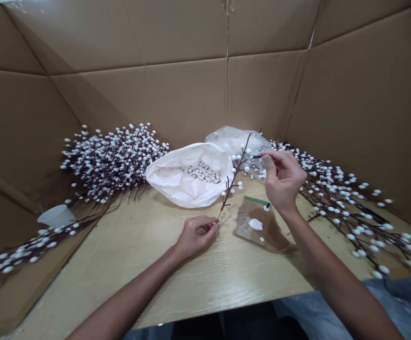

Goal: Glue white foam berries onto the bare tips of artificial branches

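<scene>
Both hands work one branch (234, 174), tilted up over the table (205, 283): my left hand (193, 235) pinches its base, my right hand (283, 182), raised with the wrist bent, nips a side twig near the top (bead there or not, I can't tell). I judge the beading partway done; the next bead wants a steady stem and a fine push

What the right hand (284, 182) pinches is too small to tell; the right branches (349, 236) are cut off.
</scene>
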A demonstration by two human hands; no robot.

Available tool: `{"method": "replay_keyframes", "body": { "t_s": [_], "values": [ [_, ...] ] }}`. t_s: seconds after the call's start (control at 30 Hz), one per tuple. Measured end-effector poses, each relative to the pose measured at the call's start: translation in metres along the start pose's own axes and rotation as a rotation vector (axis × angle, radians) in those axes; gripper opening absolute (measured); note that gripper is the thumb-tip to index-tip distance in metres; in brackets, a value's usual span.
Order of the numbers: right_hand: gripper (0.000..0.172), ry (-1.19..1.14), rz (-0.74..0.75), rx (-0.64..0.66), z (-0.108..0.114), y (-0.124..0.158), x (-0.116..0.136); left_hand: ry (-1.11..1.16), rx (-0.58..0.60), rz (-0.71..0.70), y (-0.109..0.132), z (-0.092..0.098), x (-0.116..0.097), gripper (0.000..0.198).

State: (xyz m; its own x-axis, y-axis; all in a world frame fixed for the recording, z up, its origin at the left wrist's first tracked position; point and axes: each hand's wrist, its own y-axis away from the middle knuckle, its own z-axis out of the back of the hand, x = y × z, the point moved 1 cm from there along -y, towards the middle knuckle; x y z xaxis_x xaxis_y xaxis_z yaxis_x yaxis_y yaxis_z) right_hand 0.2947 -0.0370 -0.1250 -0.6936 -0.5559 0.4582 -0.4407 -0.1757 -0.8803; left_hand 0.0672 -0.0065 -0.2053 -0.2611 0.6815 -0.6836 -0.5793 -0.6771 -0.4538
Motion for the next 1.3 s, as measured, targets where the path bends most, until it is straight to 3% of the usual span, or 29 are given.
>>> {"method": "replay_keyframes", "body": {
  "t_s": [1.3],
  "values": [
    [0.012,-0.062,-0.014,0.054,-0.0012,-0.0004,0.0021,-0.007,-0.001,0.003,-0.0001,0.0006,-0.0023,0.019]
  ]
}}
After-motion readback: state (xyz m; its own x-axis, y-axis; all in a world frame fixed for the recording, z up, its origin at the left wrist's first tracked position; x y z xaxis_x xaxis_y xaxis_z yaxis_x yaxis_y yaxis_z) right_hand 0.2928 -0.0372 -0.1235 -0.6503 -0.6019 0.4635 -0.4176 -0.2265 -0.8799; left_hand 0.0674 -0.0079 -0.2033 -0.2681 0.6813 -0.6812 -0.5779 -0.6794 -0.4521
